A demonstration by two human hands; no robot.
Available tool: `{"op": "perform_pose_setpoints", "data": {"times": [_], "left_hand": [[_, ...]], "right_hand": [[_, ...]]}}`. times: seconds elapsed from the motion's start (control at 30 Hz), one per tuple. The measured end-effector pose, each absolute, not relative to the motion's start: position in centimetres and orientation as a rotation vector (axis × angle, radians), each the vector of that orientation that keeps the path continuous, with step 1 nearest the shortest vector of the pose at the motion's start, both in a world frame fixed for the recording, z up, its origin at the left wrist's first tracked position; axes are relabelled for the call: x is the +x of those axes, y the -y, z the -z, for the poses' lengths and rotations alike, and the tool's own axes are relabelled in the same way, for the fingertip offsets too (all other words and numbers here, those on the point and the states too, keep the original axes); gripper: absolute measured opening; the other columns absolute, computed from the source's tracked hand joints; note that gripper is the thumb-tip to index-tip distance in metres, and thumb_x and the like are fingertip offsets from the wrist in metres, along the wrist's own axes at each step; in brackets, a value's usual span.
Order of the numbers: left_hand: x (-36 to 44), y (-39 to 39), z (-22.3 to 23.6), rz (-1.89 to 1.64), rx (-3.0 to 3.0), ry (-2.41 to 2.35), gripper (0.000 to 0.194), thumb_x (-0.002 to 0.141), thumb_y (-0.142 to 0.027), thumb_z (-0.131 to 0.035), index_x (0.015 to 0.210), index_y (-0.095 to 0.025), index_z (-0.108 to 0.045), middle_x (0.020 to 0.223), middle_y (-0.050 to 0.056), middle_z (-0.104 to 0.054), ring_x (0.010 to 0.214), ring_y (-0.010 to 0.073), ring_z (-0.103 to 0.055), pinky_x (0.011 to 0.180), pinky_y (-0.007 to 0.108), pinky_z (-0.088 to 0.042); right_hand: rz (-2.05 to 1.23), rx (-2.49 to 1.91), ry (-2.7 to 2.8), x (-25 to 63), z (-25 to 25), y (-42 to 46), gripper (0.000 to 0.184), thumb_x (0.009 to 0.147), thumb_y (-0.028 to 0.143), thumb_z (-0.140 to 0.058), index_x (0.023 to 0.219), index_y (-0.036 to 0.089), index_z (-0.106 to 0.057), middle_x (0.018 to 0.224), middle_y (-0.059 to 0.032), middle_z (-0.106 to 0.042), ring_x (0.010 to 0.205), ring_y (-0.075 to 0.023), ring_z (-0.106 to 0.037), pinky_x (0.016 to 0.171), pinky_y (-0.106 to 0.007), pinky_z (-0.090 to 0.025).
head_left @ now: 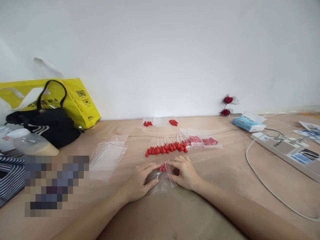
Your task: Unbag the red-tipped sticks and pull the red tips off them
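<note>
A small clear zip bag [161, 186] with a red seal line lies on the table between my hands, with red pieces [163, 167] inside its far part. My left hand [140, 182] holds the bag's left side, index finger and thumb curved toward each other. At the seal edge on the right, my right hand [185, 172] grips the bag with bent fingers. Just beyond them, a row of red-tipped white sticks [165, 147] is fanned out, tips toward me. Filled zip bags [216, 145] with red pieces lie to its right.
Flat zip bags [107, 156] lie left of the row. Farther back are two small red piles [173, 122] on clear plastic. A yellow bag [85, 100], black bag [55, 126] and bottle [32, 141] stand left. At right are a tissue pack [247, 124] and power strip [290, 150] with its cable.
</note>
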State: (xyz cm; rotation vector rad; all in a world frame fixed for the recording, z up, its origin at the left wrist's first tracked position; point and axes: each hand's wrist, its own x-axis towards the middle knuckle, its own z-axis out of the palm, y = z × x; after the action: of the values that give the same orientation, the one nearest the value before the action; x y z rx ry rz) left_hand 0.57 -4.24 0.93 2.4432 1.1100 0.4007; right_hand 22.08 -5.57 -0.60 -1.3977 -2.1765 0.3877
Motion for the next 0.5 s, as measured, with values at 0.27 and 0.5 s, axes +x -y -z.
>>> {"op": "perform_pose_setpoints", "data": {"times": [0.27,0.5], "left_hand": [[0.52,4.21,-0.64,-0.414,2.439,-1.117,0.042,0.080,-0.034,-0.049,0.121,-0.025,-0.043,0.124,0.005,-0.050,0.115,0.0206,-0.044,0.097,0.038,-0.035],[0.59,4.26,-0.94,-0.374,2.426,-1.159,0.042,0.079,-0.037,-0.049,0.118,-0.022,-0.046,0.124,0.006,-0.051,0.114,0.0218,-0.045,0.096,0.038,-0.036]], "right_hand": [[-0.446,-1.399,2.212,21.84,0.31,5.71,0.029,0.068,0.040,-0.065,0.094,0.028,-0.062,0.079,0.0005,-0.054,0.079,-0.0151,-0.046,0.070,-0.029,-0.025],[-0.531,-1.360,2.149,22.41,0.29,5.50,0.027,0.055,0.035,-0.073,0.071,0.019,-0.058,0.079,0.0020,-0.055,0.078,-0.0145,-0.047,0.072,-0.029,-0.026]]}}
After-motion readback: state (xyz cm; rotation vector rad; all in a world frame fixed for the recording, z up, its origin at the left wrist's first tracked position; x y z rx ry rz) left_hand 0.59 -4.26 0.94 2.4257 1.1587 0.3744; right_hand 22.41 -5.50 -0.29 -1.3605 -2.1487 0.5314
